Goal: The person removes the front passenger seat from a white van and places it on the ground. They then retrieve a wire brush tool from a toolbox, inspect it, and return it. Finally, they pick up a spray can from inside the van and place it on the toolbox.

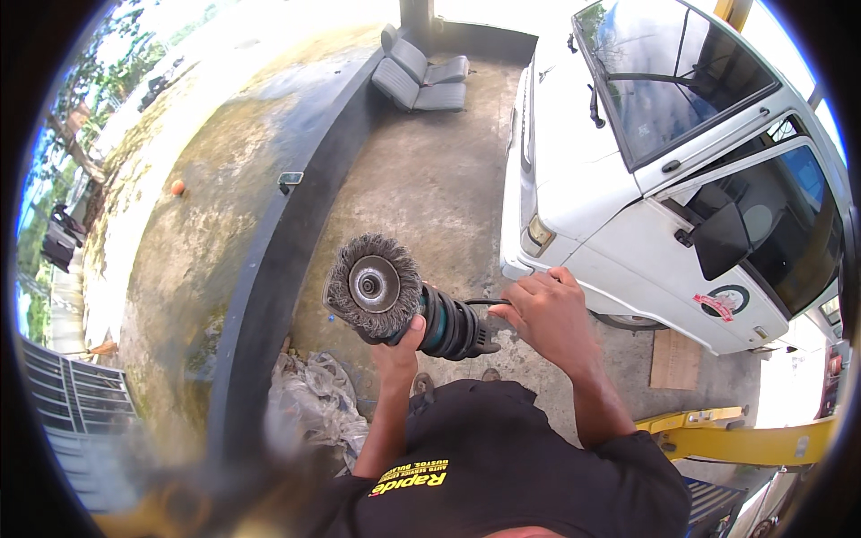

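Observation:
My left hand (399, 354) is wrapped round an angle grinder (438, 325) near its head, thumb on top and most fingers hidden beneath. A round, twisted-wire brush (395, 253) is fitted to the grinder and faces up. Black cord coils round the teal and black body. From there a short stretch of cord (487, 302) runs to my right hand (549, 318), which pinches it between thumb and fingers. The grinder is held up in front of my body, above the concrete floor.
On the right stands a white vehicle (592, 242), with a wooden board (674, 359) and a yellow lift arm (744, 444) nearby. A low wall (256, 305) on the left bears a phone (290, 179). Crumpled plastic sheeting (314, 394) lies beside it. Grey seats (421, 85) stand farther back.

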`<state>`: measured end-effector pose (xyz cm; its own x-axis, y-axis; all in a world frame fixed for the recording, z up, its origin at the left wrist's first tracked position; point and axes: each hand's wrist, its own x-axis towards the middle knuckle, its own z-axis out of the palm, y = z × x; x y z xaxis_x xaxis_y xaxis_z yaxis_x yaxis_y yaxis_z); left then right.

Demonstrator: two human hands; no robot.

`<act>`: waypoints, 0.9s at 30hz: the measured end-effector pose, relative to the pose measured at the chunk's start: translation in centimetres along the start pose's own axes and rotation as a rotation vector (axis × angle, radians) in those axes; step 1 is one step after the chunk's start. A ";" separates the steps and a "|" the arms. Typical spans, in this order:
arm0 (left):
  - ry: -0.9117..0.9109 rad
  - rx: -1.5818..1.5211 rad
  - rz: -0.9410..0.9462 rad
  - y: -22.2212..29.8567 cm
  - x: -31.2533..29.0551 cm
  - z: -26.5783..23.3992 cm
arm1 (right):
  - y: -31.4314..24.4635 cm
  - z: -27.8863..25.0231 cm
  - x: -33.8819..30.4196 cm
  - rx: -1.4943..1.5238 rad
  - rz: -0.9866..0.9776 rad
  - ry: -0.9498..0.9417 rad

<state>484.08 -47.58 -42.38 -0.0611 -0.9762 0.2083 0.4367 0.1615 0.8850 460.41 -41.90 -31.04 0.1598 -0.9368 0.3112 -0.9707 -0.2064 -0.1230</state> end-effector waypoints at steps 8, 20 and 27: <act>0.351 0.033 0.081 -0.5 -1.2 1.5 | -9.7 2.9 -2.2 0.669 0.598 -0.164; -0.428 0.191 -0.291 0.0 -7.0 5.2 | -9.7 10.5 -10.0 0.187 0.830 0.225; -1.229 0.162 -0.220 -7.2 -3.6 4.1 | -8.3 5.3 -22.3 0.137 0.933 0.496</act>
<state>477.50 -44.63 -47.81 -0.9500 -0.2188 0.2228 0.2019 0.1138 0.9728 465.90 -20.83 -41.97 -0.7576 -0.5274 0.3846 -0.6382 0.4748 -0.6061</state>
